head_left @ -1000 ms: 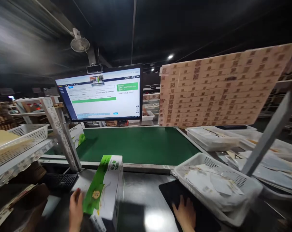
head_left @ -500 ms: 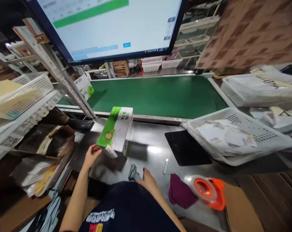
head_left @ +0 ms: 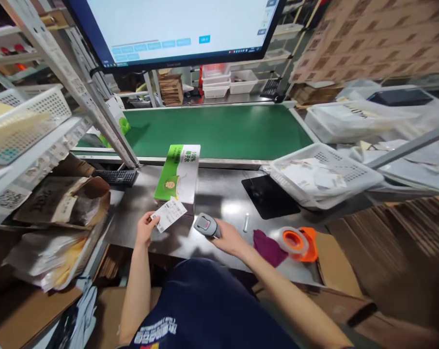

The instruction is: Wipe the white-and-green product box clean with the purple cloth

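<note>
Slip (head_left: 168,215) hangs just left of centre in the lower half of the frame, pinched at its left end by my left hand (head_left: 147,228). To the right of it, my right hand (head_left: 228,237) grasps the scanner (head_left: 206,225) by its handle, the head leaning toward the slip without touching it. I judge this to be a scan, and the printed side already faces up. To do it well, I would hold the slip flat and steady, with fingers clear of the codes, and turn the scanner's window squarely onto one code so that its neighbour is not read instead. Glare on the bench (head_left: 221,194) suggests tilting the paper a little if the read fails.

Some things I cannot make out. The scanner's window and any beam are out of sight, and my right fingers curl under the handle, so I cannot tell whether the trigger is pressed. The slip's print is too small to read. It overlaps the near end of the box (head_left: 185,169) at centre, and I cannot tell whether they touch. The monitor (head_left: 190,29) is cut off along the top edge, and a post (head_left: 112,133) at upper left partly hides another carton (head_left: 116,114).
</note>
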Demonstrator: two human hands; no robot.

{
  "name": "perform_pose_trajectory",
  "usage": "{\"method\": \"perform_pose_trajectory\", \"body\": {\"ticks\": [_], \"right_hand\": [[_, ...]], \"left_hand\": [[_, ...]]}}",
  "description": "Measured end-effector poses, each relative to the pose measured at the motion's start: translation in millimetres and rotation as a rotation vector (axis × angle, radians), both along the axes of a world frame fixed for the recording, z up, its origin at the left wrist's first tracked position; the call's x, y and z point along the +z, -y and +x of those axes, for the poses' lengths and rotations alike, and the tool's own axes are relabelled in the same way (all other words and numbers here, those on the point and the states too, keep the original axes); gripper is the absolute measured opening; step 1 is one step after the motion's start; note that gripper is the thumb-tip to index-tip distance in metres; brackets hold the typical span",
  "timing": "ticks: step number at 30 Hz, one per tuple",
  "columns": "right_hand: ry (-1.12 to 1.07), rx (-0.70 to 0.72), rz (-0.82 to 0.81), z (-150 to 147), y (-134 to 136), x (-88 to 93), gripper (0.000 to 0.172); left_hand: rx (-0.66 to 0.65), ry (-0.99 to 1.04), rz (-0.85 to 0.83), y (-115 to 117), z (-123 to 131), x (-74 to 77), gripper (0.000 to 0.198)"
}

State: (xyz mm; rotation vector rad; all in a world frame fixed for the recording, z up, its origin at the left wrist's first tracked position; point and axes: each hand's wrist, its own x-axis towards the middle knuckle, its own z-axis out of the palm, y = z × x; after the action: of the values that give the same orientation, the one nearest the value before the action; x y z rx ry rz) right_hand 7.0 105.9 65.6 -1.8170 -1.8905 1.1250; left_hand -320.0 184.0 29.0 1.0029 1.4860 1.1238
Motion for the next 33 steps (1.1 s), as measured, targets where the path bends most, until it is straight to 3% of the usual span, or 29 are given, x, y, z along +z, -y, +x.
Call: {"method": "perform_pose_trajectory", "body": {"ticks": [4, 6, 8, 18, 22, 25, 27, 31, 33], "right_hand": [[0.134, 0.151, 0.097, -19.8, -5.1, 97.6, 0.020], [0.264, 0.191, 0.105, -29.8, -12.6, 126.7, 0.021], [0.334, 0.232, 0.108, -36.5, -20.7, 144.1, 0.022], [0.415, 0.268, 0.042, -37.9, -40.0, 194.2, 0.020], [0.371, 0.261, 0.009, -27.7, -41.6, 211.2, 0.029], [0.251, 0.218, 0.017, -20.6, -39.5, 217.4, 0.058], [0.206, 0.175, 0.010, -16.6, -39.5, 219.9, 0.067], [0.203, 0.192, 0.032, -1.0, -49.8, 222.4, 0.064], [0.186, 0.219, 0.075, 11.6, -54.4, 214.3, 0.055]], "left_hand": [[0.003, -0.029, -0.003, 2.5, -1.6, 22.6, 0.046], [0.011, -0.059, 0.018, 3.1, -1.3, 30.8, 0.043], [-0.004, -0.084, 0.034, 2.9, -1.8, 36.0, 0.041], [-0.038, -0.042, 0.019, -1.6, -8.1, 27.7, 0.042], [-0.078, -0.015, -0.046, -0.7, -9.3, 25.7, 0.043], [-0.096, 0.010, -0.105, 0.7, -10.2, 26.2, 0.046], [-0.091, 0.014, -0.120, 1.7, -10.8, 26.7, 0.049], [-0.046, 0.047, -0.152, 1.1, -9.6, 26.4, 0.056], [-0.017, 0.068, -0.157, 0.6, -7.9, 25.4, 0.060]]}}
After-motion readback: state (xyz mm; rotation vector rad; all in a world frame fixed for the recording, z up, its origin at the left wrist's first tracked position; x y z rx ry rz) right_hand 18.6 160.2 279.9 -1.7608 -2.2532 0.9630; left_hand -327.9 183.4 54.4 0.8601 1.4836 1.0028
